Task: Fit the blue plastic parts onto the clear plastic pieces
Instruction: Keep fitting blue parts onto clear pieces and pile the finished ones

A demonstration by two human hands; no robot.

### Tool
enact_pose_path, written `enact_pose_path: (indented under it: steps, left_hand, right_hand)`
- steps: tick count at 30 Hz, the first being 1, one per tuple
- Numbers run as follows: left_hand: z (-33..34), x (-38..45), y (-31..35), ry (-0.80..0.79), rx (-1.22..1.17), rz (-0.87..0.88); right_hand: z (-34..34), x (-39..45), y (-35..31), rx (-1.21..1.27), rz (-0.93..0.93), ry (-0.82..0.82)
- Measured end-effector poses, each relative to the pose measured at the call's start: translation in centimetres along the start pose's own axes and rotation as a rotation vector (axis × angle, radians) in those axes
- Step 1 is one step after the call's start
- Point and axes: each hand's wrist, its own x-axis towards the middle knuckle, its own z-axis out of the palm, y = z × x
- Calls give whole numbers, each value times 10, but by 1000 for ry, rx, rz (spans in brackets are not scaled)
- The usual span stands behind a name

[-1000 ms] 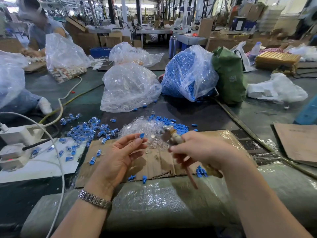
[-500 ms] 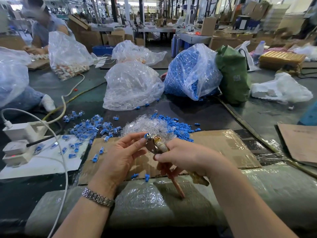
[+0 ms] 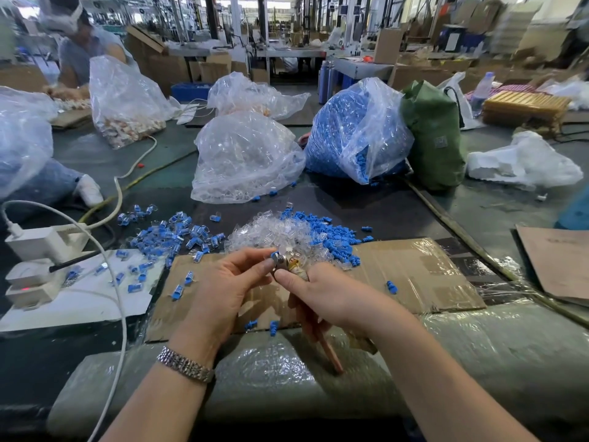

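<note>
Head view, the only one. Change over the last second: the two hands have closed the gap. They were apart, the left showing a small blue part at its fingertips and the right carrying the tool off to the side; half a second later the tool tip had reached the left fingertips, and now they sit tight together over the cardboard sheet (image 3: pixel 414 272).

Left hand (image 3: pixel 229 282): thumb and forefinger pinching a small blue part (image 3: pixel 273 255), other fingers loosely curled. I can't tell if a clear piece is already seated in that pinch; too small and glinting.

Right hand (image 3: pixel 331 295): wrapped around a plier-like tool (image 3: pixel 288 266), metal head touching the blue part, reddish handle sticking out below the palm toward the padded tabletop edge (image 3: pixel 478 346).

Stock: loose clear pieces (image 3: pixel 271 232) heaped just beyond the hands, loose blue parts (image 3: pixel 331 234) touching that heap on its right, a scatter that looks like finished blue-in-clear units (image 3: pixel 165 236) to the left. Bulk bags further back: clear bag (image 3: pixel 245 161), blue bag (image 3: pixel 353 132).

Read: contact made, so this looks like the press or seat step on one unit. Next likely needs a squeeze with the part held square. Plenty of stock left, job nowhere near done.
</note>
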Motion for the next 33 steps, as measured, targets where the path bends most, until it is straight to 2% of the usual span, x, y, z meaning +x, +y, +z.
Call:
enact_pose_path:
  steps: [3,7,10,12,14,20,21,23,25,27,29,31,33]
  left_hand:
    - [0,0,-2,108,170,85]
    - [-13,7,-9,482,446,224]
    - [-24,14,-8,781,458,191]
    - [-28,17,-6,881,418,164]
    - [-27,16,-7,852,475,187]
    - [-11,14,-17,382,903,310]
    - [-10,15,-20,347,975,302]
    - [-10,17,-24,321,1100,276]
    - [-11,18,-28,322,1160,277]
    - [-11,18,-28,324,1180,280]
    - [-10,19,-28,329,1179,259]
    - [-10,19,-28,334,1176,243]
    - [-10,18,-28,340,1164,247]
  right_hand:
    - [-8,2,3,-52,3,11]
    - [-30,4,16,-217,35,251]
    - [-49,7,35,-451,176,469]
    - [-58,10,49,-546,292,541]
    - [-61,15,61,-617,377,560]
    - [-44,23,77,-742,414,595]
    - [-40,22,74,-775,373,638]
    - [-34,19,64,-792,171,707]
    - [-27,13,52,-614,-99,579]
    - [-16,3,37,-375,-296,278]
    - [-3,-2,26,-324,-417,51]
    - [8,-1,24,-360,-467,-34]
    - [16,3,24,-398,-479,-43]
